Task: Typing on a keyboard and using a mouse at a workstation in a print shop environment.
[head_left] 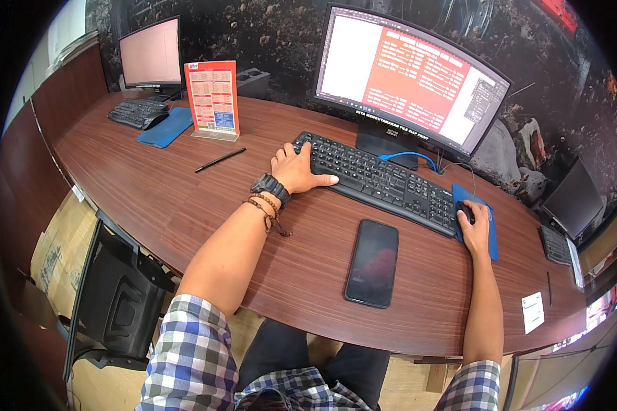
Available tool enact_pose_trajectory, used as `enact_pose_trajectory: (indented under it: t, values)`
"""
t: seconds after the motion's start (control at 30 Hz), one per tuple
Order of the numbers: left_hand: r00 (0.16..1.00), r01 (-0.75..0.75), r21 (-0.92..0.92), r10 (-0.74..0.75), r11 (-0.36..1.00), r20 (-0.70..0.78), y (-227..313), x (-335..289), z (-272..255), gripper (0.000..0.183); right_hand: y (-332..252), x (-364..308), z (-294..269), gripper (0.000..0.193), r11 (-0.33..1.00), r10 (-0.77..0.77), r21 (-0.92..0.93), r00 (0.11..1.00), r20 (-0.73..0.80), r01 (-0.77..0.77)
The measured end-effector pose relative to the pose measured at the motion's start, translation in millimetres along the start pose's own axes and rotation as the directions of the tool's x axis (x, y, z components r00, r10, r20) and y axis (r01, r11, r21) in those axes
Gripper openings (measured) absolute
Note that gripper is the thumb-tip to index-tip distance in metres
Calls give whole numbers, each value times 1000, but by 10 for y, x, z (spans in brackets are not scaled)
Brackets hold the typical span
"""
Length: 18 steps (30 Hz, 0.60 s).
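1. Two bare hands worked at a long, curved desk [151,185] of dark wood-grain laminate, its front edge bowing toward a person in a blue-and-white checked shirt.
2. Behind the desk ran a dark wall mural [267,34] of rubble and stone, rough in look against the smooth desktop.
3. The left hand [296,170], above a black wristwatch [270,188] and beaded cord bracelets, lay flat with fingers spread on the left end of a black plastic keyboard [380,179], thumb stretched along its front edge.
4. The right hand [476,226] was cupped over a black mouse [465,212] on a blue mouse pad [474,219], just right of the keyboard; the fingers curved loosely around it.
5. A curved monitor [408,79] stood behind the keyboard, showing a red-and-white layout, a blue cable [408,157] looping at its base.
6. A black smartphone [372,263], glossy and rectangular, lay screen-up on the desk between the forearms.
7. Farther left sat a black pen [220,160], an upright red printed card stand [213,98], a second monitor [151,53] and a second keyboard [137,111] beside a blue pad [164,127].
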<state>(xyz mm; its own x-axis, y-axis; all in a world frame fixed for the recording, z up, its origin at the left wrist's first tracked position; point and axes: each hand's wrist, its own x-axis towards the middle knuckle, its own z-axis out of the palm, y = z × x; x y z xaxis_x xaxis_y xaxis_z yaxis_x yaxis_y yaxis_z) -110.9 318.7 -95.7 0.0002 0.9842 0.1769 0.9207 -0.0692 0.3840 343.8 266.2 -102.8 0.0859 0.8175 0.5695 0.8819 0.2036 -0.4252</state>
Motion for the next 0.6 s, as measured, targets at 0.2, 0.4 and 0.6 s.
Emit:
enact_pose_trajectory:
  t: [0.2, 0.4, 0.6]
  values:
    - [999, -9, -43, 11, 999, 42, 10, 0, -32, 126, 38, 6, 5, 34, 1000, -10, -13, 1000, -7, 10]
    - [999, -5, -41, 7, 999, 42, 12, -3, -45, 125, 12, 11, 5, 34, 1000, -11, -7, 1000, -2, 11]
    - [999, -1, -36, 2, 999, 39, 18, -1, -44, 125, 14, 14, 0, 34, 1000, -30, 7, 1000, -4, 30]
